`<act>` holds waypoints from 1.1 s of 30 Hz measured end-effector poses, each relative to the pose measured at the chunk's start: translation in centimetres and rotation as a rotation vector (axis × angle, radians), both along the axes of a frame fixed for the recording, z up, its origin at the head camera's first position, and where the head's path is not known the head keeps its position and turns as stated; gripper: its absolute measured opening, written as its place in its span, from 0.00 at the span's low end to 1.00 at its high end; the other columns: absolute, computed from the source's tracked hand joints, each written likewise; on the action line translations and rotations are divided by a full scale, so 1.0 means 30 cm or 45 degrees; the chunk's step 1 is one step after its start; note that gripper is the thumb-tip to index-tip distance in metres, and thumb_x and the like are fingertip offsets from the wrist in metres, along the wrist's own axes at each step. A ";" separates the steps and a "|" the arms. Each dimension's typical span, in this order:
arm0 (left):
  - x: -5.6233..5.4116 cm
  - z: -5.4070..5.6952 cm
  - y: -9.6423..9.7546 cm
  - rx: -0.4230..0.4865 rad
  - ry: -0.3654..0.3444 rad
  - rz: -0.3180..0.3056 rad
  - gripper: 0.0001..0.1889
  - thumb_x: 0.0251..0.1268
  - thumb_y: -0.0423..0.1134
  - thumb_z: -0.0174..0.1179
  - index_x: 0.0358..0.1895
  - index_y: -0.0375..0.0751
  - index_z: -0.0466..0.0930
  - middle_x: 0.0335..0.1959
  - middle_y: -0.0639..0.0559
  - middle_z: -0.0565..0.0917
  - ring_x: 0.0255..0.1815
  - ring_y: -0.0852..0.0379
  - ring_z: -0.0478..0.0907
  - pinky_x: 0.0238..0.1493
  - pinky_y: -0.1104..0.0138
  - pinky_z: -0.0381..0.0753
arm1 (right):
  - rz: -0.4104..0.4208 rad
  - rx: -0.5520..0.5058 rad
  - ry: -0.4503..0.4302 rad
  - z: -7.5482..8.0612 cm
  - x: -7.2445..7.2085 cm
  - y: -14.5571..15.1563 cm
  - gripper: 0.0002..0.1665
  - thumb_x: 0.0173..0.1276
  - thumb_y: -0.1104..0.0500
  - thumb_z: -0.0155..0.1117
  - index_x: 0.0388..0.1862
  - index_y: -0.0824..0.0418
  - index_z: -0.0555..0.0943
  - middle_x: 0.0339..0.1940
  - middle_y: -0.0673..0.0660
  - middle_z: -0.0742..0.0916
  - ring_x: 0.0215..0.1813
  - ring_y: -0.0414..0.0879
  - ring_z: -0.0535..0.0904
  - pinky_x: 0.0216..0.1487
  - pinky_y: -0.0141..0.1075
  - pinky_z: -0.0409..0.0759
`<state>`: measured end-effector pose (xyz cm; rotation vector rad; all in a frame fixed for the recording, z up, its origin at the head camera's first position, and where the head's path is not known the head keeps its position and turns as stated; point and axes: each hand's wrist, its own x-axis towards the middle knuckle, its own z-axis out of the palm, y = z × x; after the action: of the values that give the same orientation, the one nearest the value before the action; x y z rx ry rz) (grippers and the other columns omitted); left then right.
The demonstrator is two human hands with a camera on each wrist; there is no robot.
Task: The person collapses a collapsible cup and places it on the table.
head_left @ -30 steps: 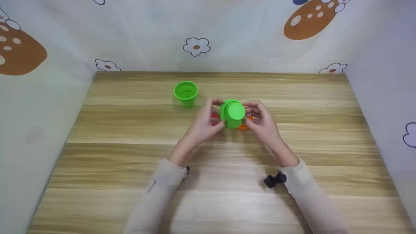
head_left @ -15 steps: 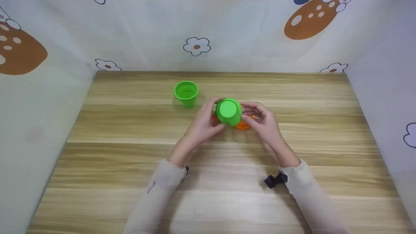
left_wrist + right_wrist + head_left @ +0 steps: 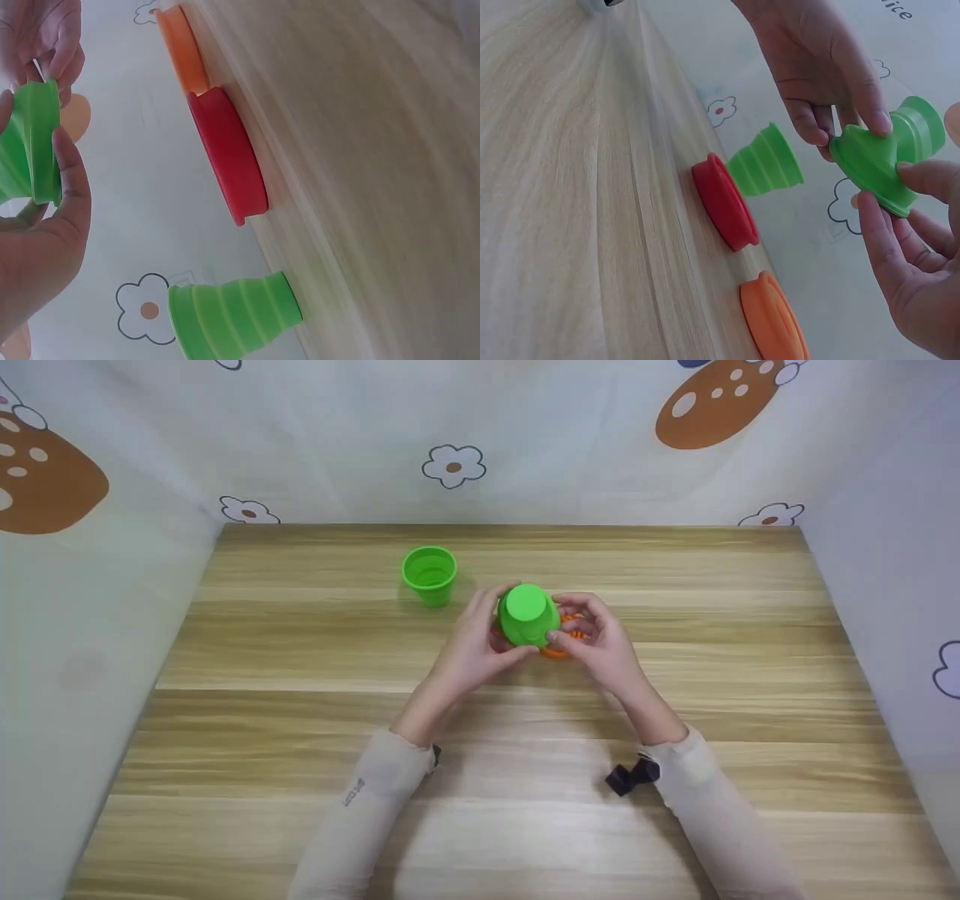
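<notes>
A green collapsible cup (image 3: 529,619) is held in the air upside down, its base facing up and its wall partly folded in. My left hand (image 3: 480,641) grips its rim from the left, fingers behind and thumb in front. From the other side, my right hand (image 3: 606,645) pinches the rim and wall, with the thumb pressed on the folded part in the right wrist view. A second green cup (image 3: 430,577) stands upright and extended on the table, behind and left of the hands. Beneath the hands lie a flattened red cup (image 3: 231,154) and a flattened orange cup (image 3: 774,319).
The wooden table (image 3: 480,825) ends at a patterned cloth wall (image 3: 337,450) at the back, with pale walls at both sides. Red and orange cups sit close together under the held cup, mostly hidden in the head view.
The held green cup has tipped and shifted slightly left between the hands, its wall bending. My right thumb has moved left onto its wall. The standing green cup stays where it was.
</notes>
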<state>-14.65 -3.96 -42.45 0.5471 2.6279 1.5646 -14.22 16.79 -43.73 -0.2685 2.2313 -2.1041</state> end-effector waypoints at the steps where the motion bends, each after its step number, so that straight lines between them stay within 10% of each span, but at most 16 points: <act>1: 0.001 0.000 0.003 -0.013 0.007 0.008 0.44 0.53 0.41 0.76 0.73 0.42 0.62 0.67 0.46 0.70 0.68 0.51 0.70 0.71 0.54 0.72 | -0.008 0.005 0.003 0.000 0.000 -0.003 0.28 0.62 0.72 0.67 0.62 0.68 0.74 0.47 0.51 0.81 0.43 0.42 0.80 0.45 0.28 0.82; 9: 0.007 0.013 0.023 -0.051 -0.001 0.066 0.40 0.55 0.40 0.74 0.72 0.44 0.64 0.67 0.46 0.72 0.68 0.51 0.70 0.59 0.59 0.81 | -0.091 0.024 0.030 0.003 -0.002 -0.022 0.27 0.61 0.74 0.65 0.60 0.69 0.73 0.46 0.51 0.80 0.39 0.40 0.80 0.41 0.26 0.82; 33: 0.004 0.030 0.026 -0.110 -0.028 0.145 0.37 0.54 0.40 0.74 0.68 0.44 0.68 0.66 0.48 0.75 0.70 0.50 0.70 0.75 0.57 0.67 | -0.015 -0.022 -0.021 -0.004 0.015 -0.026 0.33 0.61 0.73 0.67 0.65 0.68 0.69 0.55 0.52 0.79 0.47 0.41 0.80 0.49 0.29 0.83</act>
<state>-14.52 -3.19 -41.55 0.3795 2.7390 1.4675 -13.78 16.02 -43.86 -0.2382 2.2122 -2.1245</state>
